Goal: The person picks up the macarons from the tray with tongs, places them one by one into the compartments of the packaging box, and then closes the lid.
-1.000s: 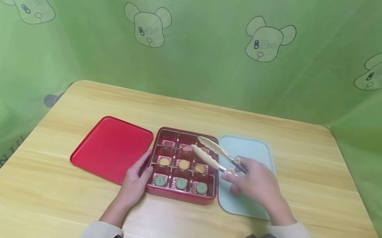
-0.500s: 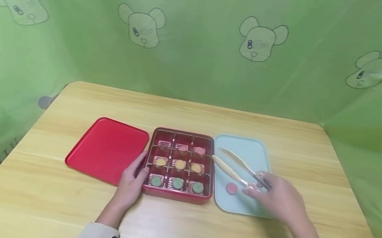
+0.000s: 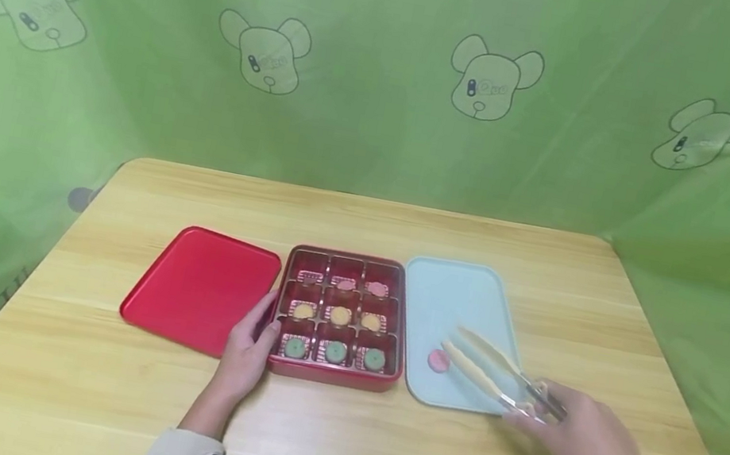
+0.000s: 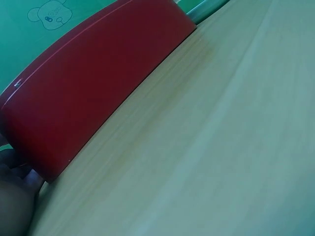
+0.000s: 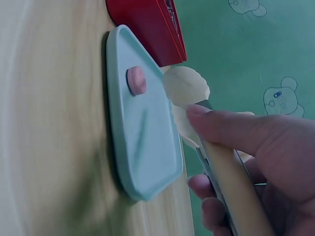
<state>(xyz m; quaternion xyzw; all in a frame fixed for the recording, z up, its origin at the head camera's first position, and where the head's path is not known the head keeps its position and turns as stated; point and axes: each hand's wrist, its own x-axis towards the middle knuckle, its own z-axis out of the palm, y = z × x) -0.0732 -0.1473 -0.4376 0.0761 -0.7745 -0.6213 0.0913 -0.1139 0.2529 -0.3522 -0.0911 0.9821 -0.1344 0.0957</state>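
A red box (image 3: 333, 376) divided into compartments holds small round macarons. Three green ones (image 3: 335, 352) fill the front row, three yellow ones (image 3: 340, 316) the middle row, and two pink ones (image 3: 377, 289) lie at the back. Only a patterned liner shows in the back-left compartment. My left hand (image 3: 244, 356) holds the box's left front corner, thumb at the rim and fingers along the side. Gripped in my right hand (image 3: 590, 442) are tongs (image 3: 475, 371) with pale scalloped tips, spread apart. Their tips hover beside a single pink macaron (image 3: 438, 360) on the light blue tray (image 3: 462, 296).
Left of the box lies a red lid (image 3: 202, 289) on the wooden table (image 3: 328, 447). The blue tray sits close against the box's right side. A green curtain (image 3: 364, 147) with mouse-like drawings hangs behind and at both sides.
The tongs have moved from above the box's back row out over the tray, toward the right and nearer me. A pink macaron on the tray has come into sight. My left hand stays at the box.
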